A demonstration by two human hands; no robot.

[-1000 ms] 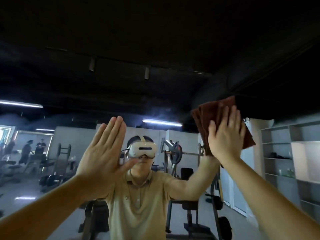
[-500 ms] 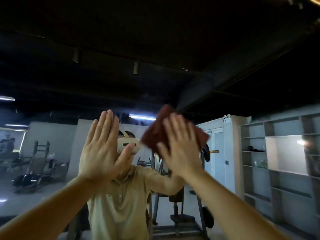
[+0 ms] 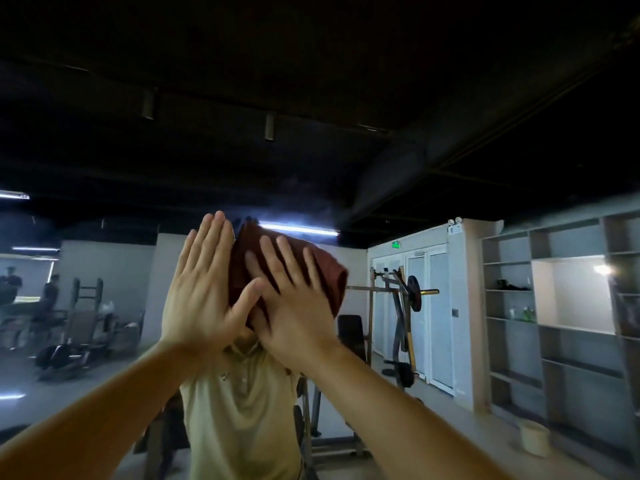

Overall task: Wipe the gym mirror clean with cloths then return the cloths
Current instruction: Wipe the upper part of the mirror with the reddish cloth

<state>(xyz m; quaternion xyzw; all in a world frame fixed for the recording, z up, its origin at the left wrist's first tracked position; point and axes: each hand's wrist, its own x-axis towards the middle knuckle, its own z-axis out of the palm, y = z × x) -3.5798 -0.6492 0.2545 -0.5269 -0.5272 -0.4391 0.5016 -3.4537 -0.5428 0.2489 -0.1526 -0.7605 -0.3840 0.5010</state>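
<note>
The gym mirror fills the whole view in front of me. A dark red cloth lies flat against the glass under my right hand, whose straight, spread fingers press it on. My left hand rests flat on the mirror just left of the cloth, fingers straight and together, its thumb overlapping my right hand's fingers. The cloth and both hands cover the head of my own reflection.
The mirror reflects a weight machine with a plate, open shelving on the right, a small pale bucket on the floor at lower right, more gym equipment on the left and people far off at the left.
My right hand has swept the cloth leftward and slightly down across the glass, from the right side to beside my left hand. My left hand has stayed flat on the mirror.
</note>
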